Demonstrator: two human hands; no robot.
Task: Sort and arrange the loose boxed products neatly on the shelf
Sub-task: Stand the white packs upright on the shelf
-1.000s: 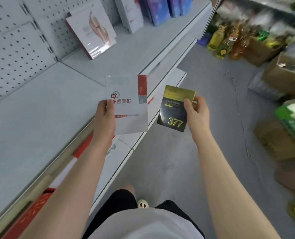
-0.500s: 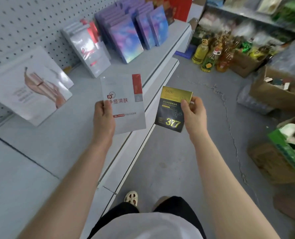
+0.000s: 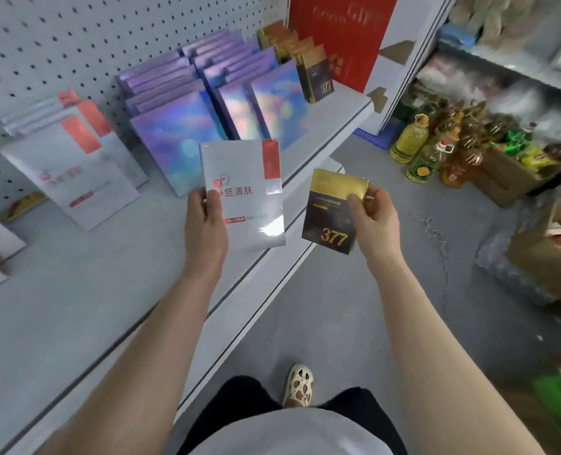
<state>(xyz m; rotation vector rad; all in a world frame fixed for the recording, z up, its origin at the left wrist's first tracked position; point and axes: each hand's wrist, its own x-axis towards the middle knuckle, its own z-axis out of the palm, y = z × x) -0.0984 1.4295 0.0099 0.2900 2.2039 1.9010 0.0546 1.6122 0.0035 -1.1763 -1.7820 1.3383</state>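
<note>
The left hand (image 3: 205,224) pinches a white box (image 3: 244,195) by its left edge — held above the shelf (image 3: 75,290) front. Right of it, the right hand (image 3: 372,213) grips a black-and-gold box (image 3: 333,218) over the floor.

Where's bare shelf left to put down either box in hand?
Bare shelf runs along the front edge, in front of the white-and-red boxes, under the left hand. A narrower strip lies before the black-and-gold 377 boxes. The back is crowded: holographic boxes stand packed against the pegboard.
</note>
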